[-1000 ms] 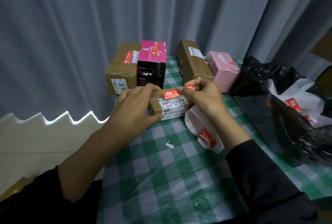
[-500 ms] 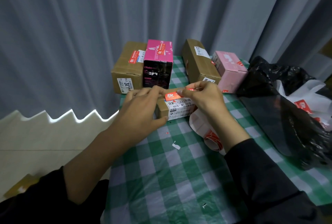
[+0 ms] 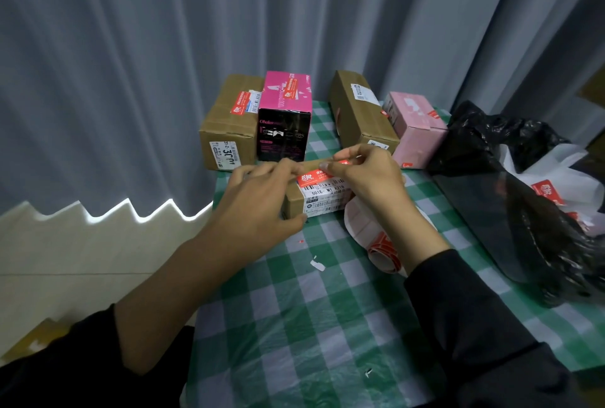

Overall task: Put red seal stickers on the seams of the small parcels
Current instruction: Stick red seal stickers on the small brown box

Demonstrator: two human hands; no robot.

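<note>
- Pinched between thumb and fingertips, the right hand (image 3: 366, 178) holds the right end of a red seal sticker (image 3: 319, 175). The left hand (image 3: 258, 201) clamps the small parcel (image 3: 322, 201), fingers over its top and thumb pressed against its near face.
- That small parcel, a brown carton with a white shipping label facing the camera, sits on the green checked tablecloth (image 3: 294, 325) at mid-table, between the two hands.
- Lying along the parcel's top near edge, the sticker has its long axis running left to right, in line with the parcel's length. Its left end lies just beside the left fingertips, while its right end is in the right hand's pinch and looks not yet pressed flat.
- Laying the sticker down looks likely to go from left to right. The left hand is the nearer one to pin the left end.
- Just beside the parcel, under the right wrist, lies a sticker roll (image 3: 381, 243) of white backing with red seals showing.
- Behind stand a brown carton (image 3: 229, 122) touching a magenta box (image 3: 284, 103), then a long carton (image 3: 360, 112) beside a pale pink box (image 3: 415, 126). Red seals show on at least three of them.
- At the right, a black plastic bag (image 3: 510, 211) lies open, with a white packet (image 3: 553, 178) bearing a red seal visible inside. What else it holds cannot be made out.
</note>
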